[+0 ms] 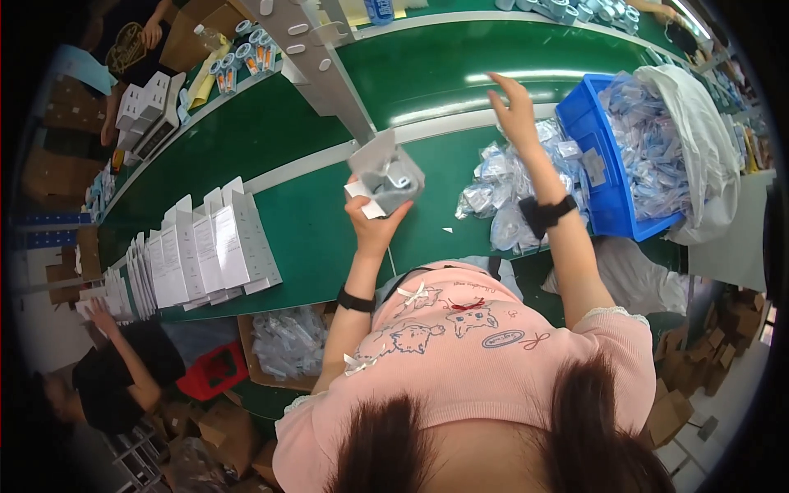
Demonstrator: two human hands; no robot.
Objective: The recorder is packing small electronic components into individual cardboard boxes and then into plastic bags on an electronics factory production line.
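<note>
White box [393, 199] grasped in the left hand [374, 228], left of the blue bin [616, 182]
Green bench [312, 226] stretches leftward from the bin, which is heaped with clear packets [645, 144]; far to the bin's left stands a row of white cartons [214, 246], and just left of it lies a pile of bagged parts [503, 197]. The box, well apart from the bin, has a flap raised and a pale item [399, 181] inside, too blurred to name; the left fingers grip it from two sides. Near the bin's left side, the right hand [518, 117] is raised, its fingers parted and released. Left of the bin lies a small white scrap [448, 230].
</note>
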